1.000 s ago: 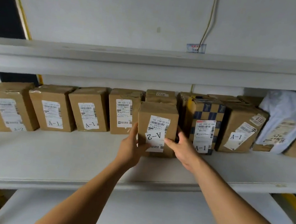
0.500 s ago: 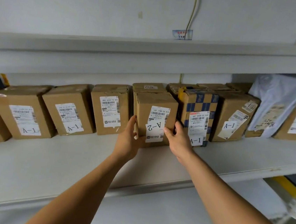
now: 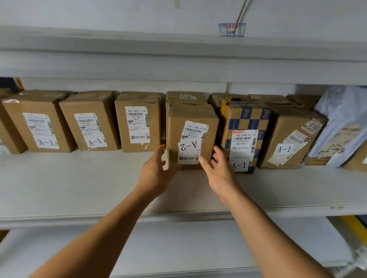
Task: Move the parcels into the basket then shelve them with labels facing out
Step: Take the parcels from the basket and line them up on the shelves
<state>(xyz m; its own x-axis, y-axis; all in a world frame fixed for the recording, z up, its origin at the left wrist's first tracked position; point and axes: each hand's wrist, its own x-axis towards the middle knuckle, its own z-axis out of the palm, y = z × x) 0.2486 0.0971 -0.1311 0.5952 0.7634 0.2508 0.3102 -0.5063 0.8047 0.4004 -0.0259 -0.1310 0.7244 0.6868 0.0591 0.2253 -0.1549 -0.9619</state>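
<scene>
A brown cardboard parcel [image 3: 191,126] stands upright in the row on the white shelf [image 3: 82,187]. Its label faces out, with an upside-down "A-2" tag. My left hand [image 3: 155,172] is at its lower left corner, fingers straight and loosely touching the edge. My right hand [image 3: 218,172] is at its lower right corner with fingers spread, just off the front face. Neither hand grips the parcel. No basket is in view.
More labelled parcels line the shelf: three "A-1" boxes [image 3: 89,120] to the left, a blue-checked box [image 3: 244,131] and another brown box [image 3: 291,139] to the right, then a white poly bag [image 3: 347,124]. An upper shelf [image 3: 186,55] overhangs. A lower shelf [image 3: 188,252] sits beneath.
The "A-2" parcel was pushed back into line with the row. Both hands have let go of its sides and opened. The camera drifted right and closer.
</scene>
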